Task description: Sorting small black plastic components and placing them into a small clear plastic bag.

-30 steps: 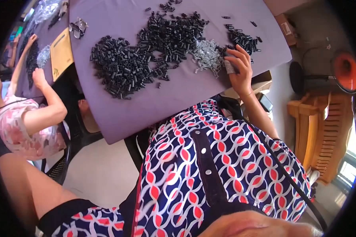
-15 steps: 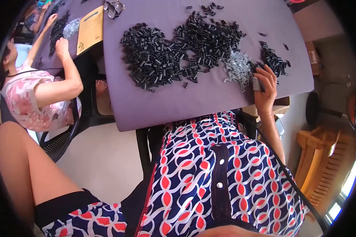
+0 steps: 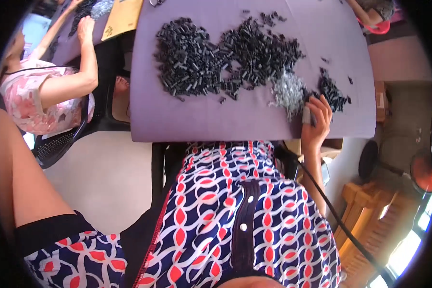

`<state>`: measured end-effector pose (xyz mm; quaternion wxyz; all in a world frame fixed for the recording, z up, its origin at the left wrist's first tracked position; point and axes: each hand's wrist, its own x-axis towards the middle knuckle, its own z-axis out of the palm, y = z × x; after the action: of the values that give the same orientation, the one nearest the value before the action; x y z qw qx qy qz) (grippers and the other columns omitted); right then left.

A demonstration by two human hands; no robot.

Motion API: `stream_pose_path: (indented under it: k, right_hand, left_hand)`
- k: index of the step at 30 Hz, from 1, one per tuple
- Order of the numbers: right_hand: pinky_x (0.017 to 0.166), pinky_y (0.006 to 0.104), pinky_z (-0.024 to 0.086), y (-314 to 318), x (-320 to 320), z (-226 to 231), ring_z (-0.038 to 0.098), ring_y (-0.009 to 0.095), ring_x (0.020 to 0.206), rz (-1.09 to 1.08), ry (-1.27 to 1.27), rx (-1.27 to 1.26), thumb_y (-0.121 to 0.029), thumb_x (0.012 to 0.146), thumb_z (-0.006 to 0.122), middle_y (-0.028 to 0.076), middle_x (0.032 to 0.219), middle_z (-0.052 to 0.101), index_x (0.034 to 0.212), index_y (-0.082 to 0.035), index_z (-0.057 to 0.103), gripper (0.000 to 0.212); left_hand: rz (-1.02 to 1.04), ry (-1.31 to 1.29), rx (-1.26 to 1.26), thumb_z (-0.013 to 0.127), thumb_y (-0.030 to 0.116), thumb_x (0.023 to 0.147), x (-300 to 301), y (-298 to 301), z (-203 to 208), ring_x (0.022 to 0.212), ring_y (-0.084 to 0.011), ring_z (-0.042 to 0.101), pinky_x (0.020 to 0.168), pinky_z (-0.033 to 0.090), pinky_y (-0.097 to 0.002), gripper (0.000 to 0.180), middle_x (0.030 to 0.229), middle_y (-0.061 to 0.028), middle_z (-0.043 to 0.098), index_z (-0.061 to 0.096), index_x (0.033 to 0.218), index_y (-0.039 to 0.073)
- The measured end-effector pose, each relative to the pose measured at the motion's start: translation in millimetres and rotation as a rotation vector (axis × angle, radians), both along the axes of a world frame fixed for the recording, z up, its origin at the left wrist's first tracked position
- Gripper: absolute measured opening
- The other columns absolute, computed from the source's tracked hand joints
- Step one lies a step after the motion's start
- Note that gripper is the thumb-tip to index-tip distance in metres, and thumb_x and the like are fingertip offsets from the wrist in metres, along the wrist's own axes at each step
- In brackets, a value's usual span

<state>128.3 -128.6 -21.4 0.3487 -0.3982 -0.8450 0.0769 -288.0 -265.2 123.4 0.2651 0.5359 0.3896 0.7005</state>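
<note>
My right hand rests near the table's front edge with its fingers curled and a grey wrap on the thumb. At its fingertips is a small black piece, partly hidden, which the fingers appear to pinch. Just left of the hand lies a heap of small shiny silver parts. Past the fingers sits a small pile of black tubular pieces. Farther left, two larger black heaps, one at left and one in the middle, nearly join. My left hand is out of sight.
A purple cloth covers the table. At left a co-worker in a pink floral top reaches toward silver parts near a yellow envelope. Another person's arm shows at the upper right. Wooden furniture and a fan stand at right.
The whole view has shifted, so the table sits higher and the eyeglasses are nearly cut off. Another person has come into view at the upper right. My right hand stays by the silver heap.
</note>
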Motion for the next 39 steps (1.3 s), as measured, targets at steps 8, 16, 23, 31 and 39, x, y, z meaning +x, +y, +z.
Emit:
stream_pose_path:
  k: [8,16,23,31,39]
  right_hand:
    - [0.112,0.0473,0.040,-9,12,4,0.052,0.038,0.133,0.004,0.026,0.031,0.006,0.070,0.055,0.012,0.122,0.068,0.102,-0.003,0.069,0.037]
    - [0.112,0.0462,0.040,8,36,24,0.052,0.036,0.133,-0.003,0.056,0.014,0.010,0.068,0.055,0.011,0.122,0.068,0.102,-0.004,0.070,0.040]
    - [0.110,0.0458,0.043,30,54,45,0.053,0.035,0.133,-0.048,0.067,0.028,0.013,0.067,0.059,0.009,0.122,0.069,0.101,-0.005,0.069,0.040]
    - [0.113,0.0526,0.039,29,44,98,0.044,0.040,0.140,0.190,-0.038,0.002,-0.002,0.071,0.079,0.009,0.133,0.063,0.099,-0.010,0.073,0.029]
    - [0.118,0.0610,0.030,18,7,105,0.032,0.042,0.149,0.394,-0.272,-0.084,-0.002,0.070,0.074,0.011,0.146,0.054,0.110,-0.009,0.075,0.041]
  left_hand:
    - [-0.010,0.091,0.021,0.062,0.011,0.095,14,-1,13,0.096,-0.0164,0.063,0.086,0.051,-0.0286,0.029,0.118,-0.0108,0.066,0.063,0.122,-0.001]
    - [-0.074,0.201,0.002,0.064,0.008,0.094,59,21,46,0.098,-0.0155,0.063,0.087,0.051,-0.0279,0.030,0.121,-0.0102,0.065,0.062,0.123,-0.001]
    - [-0.151,0.276,0.018,0.066,0.006,0.094,97,53,60,0.099,-0.0146,0.062,0.088,0.050,-0.0273,0.031,0.124,-0.0098,0.065,0.062,0.124,0.000]
    - [0.260,0.915,-0.392,0.077,0.009,0.085,179,30,-38,0.083,-0.0312,0.067,0.073,0.055,-0.0390,0.020,0.094,-0.0128,0.069,0.070,0.103,0.003]
    - [0.259,0.948,-0.407,0.077,0.009,0.085,180,29,-51,0.081,-0.0308,0.068,0.070,0.055,-0.0390,0.022,0.094,-0.0106,0.067,0.071,0.105,0.004]
